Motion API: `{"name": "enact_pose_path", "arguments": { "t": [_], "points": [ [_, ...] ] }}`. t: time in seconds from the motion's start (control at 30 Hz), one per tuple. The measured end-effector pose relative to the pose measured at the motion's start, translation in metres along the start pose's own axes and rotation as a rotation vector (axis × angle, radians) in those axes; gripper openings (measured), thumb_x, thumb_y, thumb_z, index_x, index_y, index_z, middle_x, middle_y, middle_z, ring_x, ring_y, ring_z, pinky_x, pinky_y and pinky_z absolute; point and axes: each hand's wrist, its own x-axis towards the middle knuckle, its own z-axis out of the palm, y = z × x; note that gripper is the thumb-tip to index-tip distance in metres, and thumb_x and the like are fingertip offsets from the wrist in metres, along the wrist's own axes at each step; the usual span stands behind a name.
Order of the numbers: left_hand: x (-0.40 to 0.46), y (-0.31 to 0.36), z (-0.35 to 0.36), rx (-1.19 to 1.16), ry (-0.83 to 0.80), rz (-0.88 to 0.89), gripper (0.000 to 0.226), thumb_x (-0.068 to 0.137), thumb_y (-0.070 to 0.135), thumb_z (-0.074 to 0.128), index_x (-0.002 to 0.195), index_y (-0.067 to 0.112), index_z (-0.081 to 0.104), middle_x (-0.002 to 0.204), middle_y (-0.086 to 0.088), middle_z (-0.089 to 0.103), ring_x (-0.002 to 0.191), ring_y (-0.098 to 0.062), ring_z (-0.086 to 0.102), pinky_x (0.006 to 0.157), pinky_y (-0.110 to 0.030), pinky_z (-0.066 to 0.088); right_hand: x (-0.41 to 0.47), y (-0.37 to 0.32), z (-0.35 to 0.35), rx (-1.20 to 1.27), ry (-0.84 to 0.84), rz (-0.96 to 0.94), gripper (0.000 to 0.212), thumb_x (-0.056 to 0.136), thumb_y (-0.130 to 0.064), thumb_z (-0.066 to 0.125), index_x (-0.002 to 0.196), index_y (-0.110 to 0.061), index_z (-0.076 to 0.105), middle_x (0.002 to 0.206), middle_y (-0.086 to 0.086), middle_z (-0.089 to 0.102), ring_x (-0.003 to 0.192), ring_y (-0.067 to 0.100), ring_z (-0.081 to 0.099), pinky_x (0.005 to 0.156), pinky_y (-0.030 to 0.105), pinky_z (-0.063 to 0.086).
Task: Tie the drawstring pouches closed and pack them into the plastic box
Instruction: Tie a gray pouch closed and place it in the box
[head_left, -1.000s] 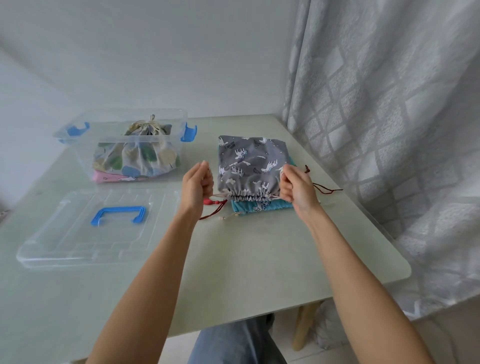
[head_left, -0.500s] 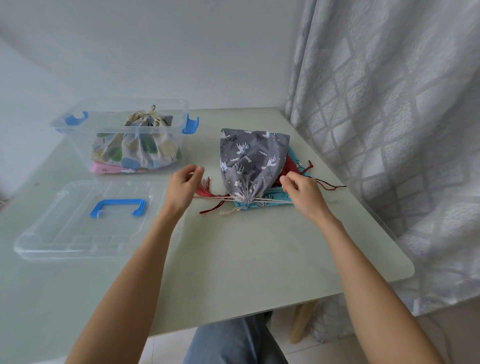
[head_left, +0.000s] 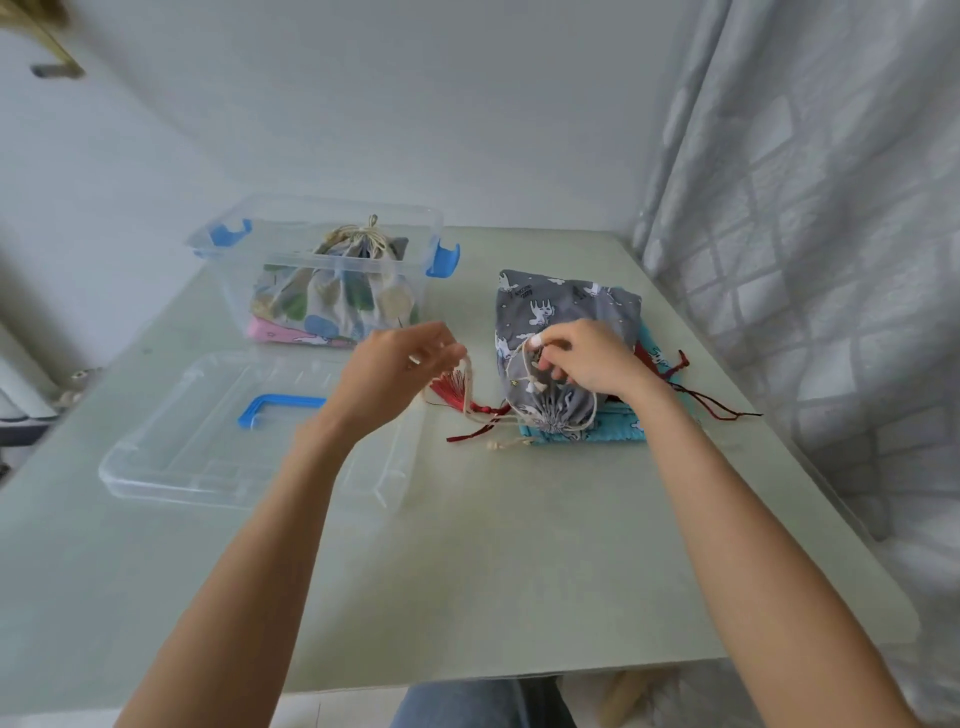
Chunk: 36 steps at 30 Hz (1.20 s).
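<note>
Head view over a pale green table (head_left: 467, 571). Right of centre, a grey pouch (head_left: 561, 312), mouth gathered, lying atop a teal pouch (head_left: 587, 434) with red cords beside it. Right hand (head_left: 582, 358) over the grey pouch, fingers curled, pinching a loop of cream cord (head_left: 514, 364). Left hand (head_left: 395, 369) just left, raised, fingertips pinching the cord's other end. Upper left, a clear box (head_left: 322, 249) with blue latches, holding a tied leaf-print pouch (head_left: 337, 296) on a pink one. Lower left, the lid (head_left: 208, 467), blue handle up.
</note>
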Motion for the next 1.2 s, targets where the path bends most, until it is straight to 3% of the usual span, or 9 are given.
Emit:
{"name": "enact_pose_path", "arguments": {
  "t": [0.13, 0.33, 0.43, 0.57, 0.67, 0.73, 0.83, 1.03, 1.2],
  "points": [
    [0.014, 0.006, -0.006, -0.017, -0.019, -0.036, 0.016, 0.093, 0.033, 0.052, 0.082, 0.023, 0.059, 0.061, 0.012, 0.057, 0.052, -0.006, 0.054, 0.052, -0.013, 0.043, 0.006, -0.008, -0.001, -0.160, 0.038, -0.071, 0.023, 0.093, -0.026, 0.053, 0.073, -0.022, 0.065, 0.071, 0.004, 0.064, 0.057, 0.010, 0.050, 0.056, 0.026, 0.037],
    [0.036, 0.012, 0.001, -0.052, 0.007, 0.018, 0.024, 0.090, 0.034, 0.057, 0.081, 0.014, 0.068, 0.048, 0.006, 0.040, 0.045, -0.008, 0.032, 0.046, -0.017, 0.027, -0.004, -0.022, -0.004, 0.566, -0.154, -0.134, 0.018, 0.091, -0.028, 0.058, 0.097, -0.016, 0.069, 0.065, -0.002, 0.049, 0.050, 0.006, 0.034, 0.048, 0.019, 0.025],
    [0.048, 0.025, 0.006, -0.147, 0.017, 0.047, 0.025, 0.090, 0.034, 0.057, 0.079, 0.014, 0.067, 0.051, 0.003, 0.044, 0.046, -0.007, 0.030, 0.048, -0.016, 0.022, -0.011, -0.023, 0.000, 0.541, -0.215, -0.186, 0.035, 0.084, -0.044, 0.060, 0.104, -0.016, 0.068, 0.076, 0.016, 0.057, 0.055, 0.005, 0.035, 0.048, 0.015, 0.028],
    [0.066, 0.022, 0.022, -0.197, 0.066, -0.004, 0.022, 0.089, 0.035, 0.060, 0.087, 0.014, 0.066, 0.064, 0.008, 0.053, 0.054, -0.001, 0.041, 0.056, -0.014, 0.032, -0.012, -0.023, 0.001, 0.506, -0.106, -0.173, 0.029, 0.095, -0.027, 0.051, 0.098, -0.003, 0.066, 0.053, -0.011, 0.043, 0.046, 0.002, 0.035, 0.048, 0.014, 0.029],
    [0.071, 0.004, 0.039, -0.080, 0.196, -0.129, 0.021, 0.089, 0.032, 0.059, 0.103, 0.017, 0.063, 0.102, -0.002, 0.060, 0.088, -0.012, 0.055, 0.081, -0.030, 0.045, -0.011, -0.013, -0.002, 0.537, -0.109, -0.116, 0.029, 0.098, -0.023, 0.047, 0.097, -0.001, 0.065, 0.061, -0.003, 0.037, 0.048, 0.004, 0.029, 0.048, 0.018, 0.022],
    [0.066, 0.004, 0.046, -0.173, 0.225, -0.145, 0.016, 0.091, 0.029, 0.057, 0.099, 0.016, 0.062, 0.093, 0.002, 0.063, 0.080, -0.009, 0.057, 0.078, -0.029, 0.048, -0.011, -0.008, -0.004, 0.548, -0.123, -0.088, 0.029, 0.098, -0.023, 0.046, 0.099, -0.002, 0.066, 0.064, -0.003, 0.038, 0.048, 0.004, 0.029, 0.048, 0.018, 0.021],
    [0.057, 0.012, 0.051, -0.343, 0.066, -0.125, 0.010, 0.092, 0.024, 0.056, 0.086, 0.019, 0.062, 0.070, 0.013, 0.066, 0.065, -0.003, 0.061, 0.070, -0.022, 0.049, -0.007, -0.005, -0.007, 0.598, -0.118, -0.086, 0.026, 0.098, -0.022, 0.047, 0.104, -0.005, 0.066, 0.064, -0.004, 0.040, 0.048, 0.003, 0.028, 0.047, 0.018, 0.020],
    [0.059, 0.017, 0.057, -0.701, -0.245, -0.259, 0.014, 0.092, 0.027, 0.056, 0.093, 0.014, 0.062, 0.103, -0.007, 0.070, 0.101, -0.017, 0.065, 0.094, -0.031, 0.050, -0.002, 0.000, -0.011, 0.623, -0.101, -0.097, 0.019, 0.096, -0.012, 0.048, 0.110, -0.003, 0.058, 0.063, 0.000, 0.043, 0.043, 0.001, 0.033, 0.043, 0.013, 0.024],
    [0.052, 0.014, 0.065, -0.595, -0.263, -0.174, 0.010, 0.090, 0.015, 0.059, 0.099, 0.011, 0.062, 0.097, -0.006, 0.070, 0.090, -0.010, 0.066, 0.089, -0.023, 0.049, -0.005, 0.007, -0.008, 0.699, -0.073, -0.117, 0.018, 0.095, -0.009, 0.049, 0.111, -0.007, 0.056, 0.062, 0.002, 0.045, 0.046, 0.001, 0.037, 0.043, 0.014, 0.023]
  ]
}}
